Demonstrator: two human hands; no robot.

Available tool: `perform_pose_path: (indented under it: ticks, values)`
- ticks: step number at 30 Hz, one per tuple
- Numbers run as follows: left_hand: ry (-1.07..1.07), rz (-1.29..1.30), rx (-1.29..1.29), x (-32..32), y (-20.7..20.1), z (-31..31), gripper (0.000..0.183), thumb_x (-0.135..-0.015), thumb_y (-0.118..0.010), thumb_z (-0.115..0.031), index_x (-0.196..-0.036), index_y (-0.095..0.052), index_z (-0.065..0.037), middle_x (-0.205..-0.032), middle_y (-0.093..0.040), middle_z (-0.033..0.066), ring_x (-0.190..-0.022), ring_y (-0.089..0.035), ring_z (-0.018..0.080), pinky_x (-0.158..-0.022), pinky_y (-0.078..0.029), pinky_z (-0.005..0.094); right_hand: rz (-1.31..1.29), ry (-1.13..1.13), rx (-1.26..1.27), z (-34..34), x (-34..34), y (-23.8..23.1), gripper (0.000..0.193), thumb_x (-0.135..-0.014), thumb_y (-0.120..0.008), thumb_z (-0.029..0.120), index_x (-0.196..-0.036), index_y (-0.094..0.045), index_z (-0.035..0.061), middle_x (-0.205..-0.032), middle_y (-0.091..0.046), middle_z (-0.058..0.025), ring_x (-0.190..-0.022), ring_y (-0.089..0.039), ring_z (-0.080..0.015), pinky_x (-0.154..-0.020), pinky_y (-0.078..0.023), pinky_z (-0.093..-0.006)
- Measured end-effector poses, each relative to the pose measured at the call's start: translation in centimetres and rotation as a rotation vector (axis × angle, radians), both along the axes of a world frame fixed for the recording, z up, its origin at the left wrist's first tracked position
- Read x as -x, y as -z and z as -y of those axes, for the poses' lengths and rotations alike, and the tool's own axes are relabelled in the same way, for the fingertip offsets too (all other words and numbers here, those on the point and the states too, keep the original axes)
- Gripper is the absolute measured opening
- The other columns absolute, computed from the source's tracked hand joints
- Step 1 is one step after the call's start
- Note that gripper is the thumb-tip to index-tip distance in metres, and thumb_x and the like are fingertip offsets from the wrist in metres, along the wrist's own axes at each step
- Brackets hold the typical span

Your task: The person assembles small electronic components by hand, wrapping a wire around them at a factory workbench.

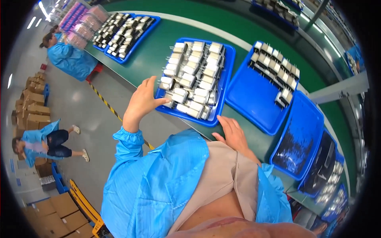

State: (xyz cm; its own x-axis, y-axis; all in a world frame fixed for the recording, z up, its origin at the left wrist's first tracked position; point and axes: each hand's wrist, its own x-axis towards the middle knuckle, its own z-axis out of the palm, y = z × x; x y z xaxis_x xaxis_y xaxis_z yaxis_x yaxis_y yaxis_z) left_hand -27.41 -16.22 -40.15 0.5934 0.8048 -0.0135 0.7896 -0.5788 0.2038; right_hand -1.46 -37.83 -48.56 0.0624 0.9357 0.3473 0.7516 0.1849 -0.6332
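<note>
In front of me a blue tray (227, 81) is packed with rows of white-and-black plug adapters (191, 67) with metal pins. My left hand (142, 100) is at the tray's left edge, fingers and thumb spread apart. Its thumb tip reaches over the rim close to the nearest adapters, and whether it touches them I cannot tell. By the tray's near right corner rests my right hand (234, 137), fingers stretched out, thumb apart, index fingertip at the rim. Neither hand holds anything.
On the right lies a second blue tray (254, 91) with adapters along its far side, then a blue tray with a dark-marked bottom (299, 137). More filled trays (131, 37) stand far left. A metal post (337, 89) rises at right. Two people in blue smocks are at left.
</note>
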Motion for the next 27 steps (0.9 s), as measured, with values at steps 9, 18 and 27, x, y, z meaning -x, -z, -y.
perform_pose_path:
  ticks: [9,18,27]
  values:
    - [-0.320,0.905,0.315,-0.7,9.4,-3.3,0.051,-0.096,-0.054,-0.031,-0.133,-0.043,0.003,-0.117,-0.062,0.0182,-0.105,-0.060,0.0229,-0.092,-0.045,0.0320,0.213,0.006,-0.056,-2.7,1.6,-0.6,0.043,-0.080,-0.071,0.023,-0.114,-0.057,0.0018,-0.092,-0.056,-0.0114,-0.088,-0.056,-0.0291,-0.072,-0.049,-0.0381]
    - [-0.368,1.080,0.099,-3.3,11.2,-12.6,0.046,-0.095,-0.054,-0.037,-0.111,-0.062,0.005,-0.103,-0.067,0.0172,-0.096,-0.062,0.0235,-0.086,-0.047,0.0327,0.032,-0.011,0.039,-7.1,1.6,-0.9,0.020,-0.087,-0.061,0.010,-0.103,-0.055,0.0019,-0.100,-0.064,-0.0190,-0.091,-0.061,-0.0373,-0.075,-0.049,-0.0434]
    - [-0.399,1.136,-0.177,-4.0,13.4,-11.9,0.044,-0.098,-0.048,-0.039,-0.110,-0.062,0.002,-0.103,-0.067,0.0143,-0.097,-0.060,0.0266,-0.085,-0.046,0.0346,-0.939,-0.506,-0.114,-0.5,4.0,-22.3,0.018,-0.090,-0.051,0.001,-0.101,-0.064,0.0003,-0.097,-0.065,-0.0142,-0.088,-0.063,-0.0168,-0.073,-0.051,-0.0300]
